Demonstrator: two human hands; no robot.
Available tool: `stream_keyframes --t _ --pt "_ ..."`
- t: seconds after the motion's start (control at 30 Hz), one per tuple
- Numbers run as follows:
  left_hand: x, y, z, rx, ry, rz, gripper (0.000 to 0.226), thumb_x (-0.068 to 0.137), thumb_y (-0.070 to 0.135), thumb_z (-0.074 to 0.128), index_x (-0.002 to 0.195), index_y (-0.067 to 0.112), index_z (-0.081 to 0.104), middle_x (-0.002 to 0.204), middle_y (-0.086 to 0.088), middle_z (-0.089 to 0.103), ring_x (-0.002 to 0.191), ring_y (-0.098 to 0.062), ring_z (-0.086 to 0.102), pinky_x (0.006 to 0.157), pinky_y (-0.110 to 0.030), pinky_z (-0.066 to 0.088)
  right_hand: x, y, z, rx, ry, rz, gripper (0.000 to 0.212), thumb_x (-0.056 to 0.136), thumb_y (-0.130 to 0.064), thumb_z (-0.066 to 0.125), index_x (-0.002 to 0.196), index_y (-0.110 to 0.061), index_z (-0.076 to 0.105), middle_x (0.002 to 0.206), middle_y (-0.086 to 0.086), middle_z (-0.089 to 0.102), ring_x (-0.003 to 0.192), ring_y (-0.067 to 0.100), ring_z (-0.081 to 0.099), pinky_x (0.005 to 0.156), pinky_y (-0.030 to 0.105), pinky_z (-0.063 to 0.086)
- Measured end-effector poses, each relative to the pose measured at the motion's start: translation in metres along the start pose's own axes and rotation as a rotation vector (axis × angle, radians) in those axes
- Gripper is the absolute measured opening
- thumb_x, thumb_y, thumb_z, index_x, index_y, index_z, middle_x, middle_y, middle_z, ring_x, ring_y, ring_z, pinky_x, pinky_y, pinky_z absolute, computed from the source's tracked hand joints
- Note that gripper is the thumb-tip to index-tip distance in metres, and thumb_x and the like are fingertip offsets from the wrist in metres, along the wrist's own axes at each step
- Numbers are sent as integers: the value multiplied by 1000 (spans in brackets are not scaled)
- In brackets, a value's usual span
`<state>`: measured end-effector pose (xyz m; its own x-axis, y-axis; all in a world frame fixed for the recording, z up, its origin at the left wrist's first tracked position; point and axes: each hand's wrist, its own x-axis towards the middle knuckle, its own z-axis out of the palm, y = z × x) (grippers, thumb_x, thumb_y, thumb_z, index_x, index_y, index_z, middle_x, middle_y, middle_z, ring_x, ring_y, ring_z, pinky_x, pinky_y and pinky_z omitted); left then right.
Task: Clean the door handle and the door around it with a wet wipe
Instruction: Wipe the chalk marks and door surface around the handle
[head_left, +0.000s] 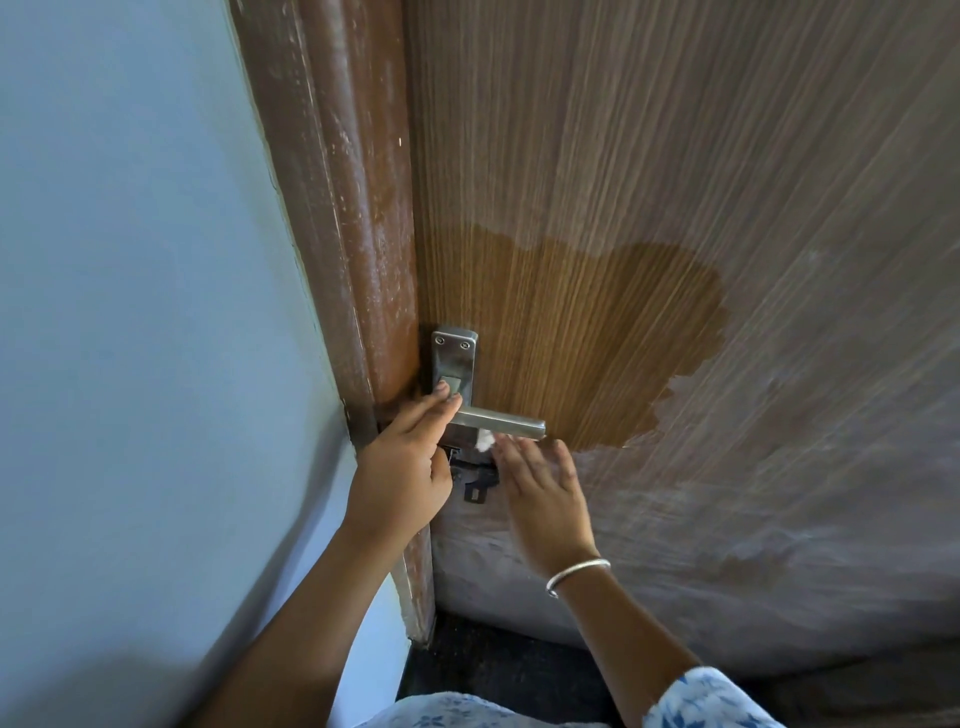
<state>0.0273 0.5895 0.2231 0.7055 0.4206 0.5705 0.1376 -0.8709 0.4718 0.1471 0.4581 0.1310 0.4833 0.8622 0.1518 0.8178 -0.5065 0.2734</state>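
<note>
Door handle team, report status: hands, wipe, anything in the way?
Left hand steadies silver metal lever handle. Right hand presses white wet wipe under it. Brown wooden door partly cleaned. Nothing obstructing.

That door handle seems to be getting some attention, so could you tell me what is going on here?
A person is cleaning the metal door handle on a wooden door. The left hand rests its fingers on the handle's base by the backplate, while the right hand presses a small white wet wipe just beneath the lever. A darker, clean-looking patch spreads above and right of the handle; the rest of the door looks dull and dusty.
</note>
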Motion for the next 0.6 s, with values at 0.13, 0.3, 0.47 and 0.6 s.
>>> stream_keyframes --t 0.13,0.3,0.47,0.6 --pt "0 0 0 17 -7 -1 51 69 -7 51 117 5 63 122 -8 63 92 -22 69 75 -29 55 -27 27 12 37 65 174 73 74 -15 61 141 -9 32 151 4 25 134 26 38 112 56 8" --pt "1 3 2 20 -1 -9 55 63 -18 61 114 2 65 120 -12 64 88 -24 70 72 -29 54 -37 59 10 58 145 334 74 73 -28 72 135 -3 40 143 17 41 129 35 42 108 57 16" --pt "3 9 -1 181 -30 35 44 67 -4 56 110 -1 66 115 -16 66 83 -31 70 55 -36 58 -25 82 -27 32 355 369 61 89 -39 40 137 -2 33 143 22 38 130 38 38 107 59 17" --pt "4 11 -3 216 -42 38 45 65 -7 64 109 -1 66 114 -17 66 78 -33 70 53 -35 56 -9 97 -70 18 483 368 69 92 -46 37 142 -2 23 149 21 25 139 31 12 111 56 8"
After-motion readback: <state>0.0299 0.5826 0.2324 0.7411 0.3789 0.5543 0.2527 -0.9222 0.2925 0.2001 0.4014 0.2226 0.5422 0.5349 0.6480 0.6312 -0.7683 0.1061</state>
